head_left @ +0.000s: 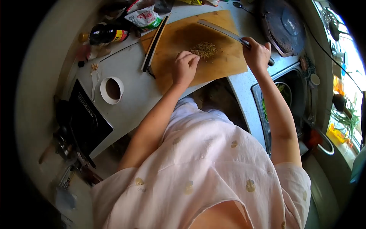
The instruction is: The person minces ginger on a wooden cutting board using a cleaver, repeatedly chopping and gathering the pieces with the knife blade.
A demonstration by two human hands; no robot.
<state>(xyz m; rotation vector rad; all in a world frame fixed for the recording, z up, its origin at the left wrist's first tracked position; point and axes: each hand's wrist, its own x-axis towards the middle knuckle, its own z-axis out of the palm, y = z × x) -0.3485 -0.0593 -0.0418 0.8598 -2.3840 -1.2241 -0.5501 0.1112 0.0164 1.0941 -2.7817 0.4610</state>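
Note:
My right hand (257, 56) is wrapped round the handle of a kitchen knife (221, 29), whose long blade points to the far left above the wooden cutting board (167, 49). A small heap of finely chopped bits (204, 50), brownish yellow and green, lies on the board. At the heap's near left edge is my left hand (185, 68), its fingers curled and pinched together; what they hold, if anything, is hidden. Long dark and light strips, perhaps chopsticks (155, 44), rest along the board's left side.
Left of the board stand a white cup with dark liquid (112, 90), a white spoon (95, 84) and a dark sauce bottle (108, 34). A plastic packet (144, 18) lies behind. On the right are a round dark pan or lid (284, 24) and a sink (301, 89) with greens.

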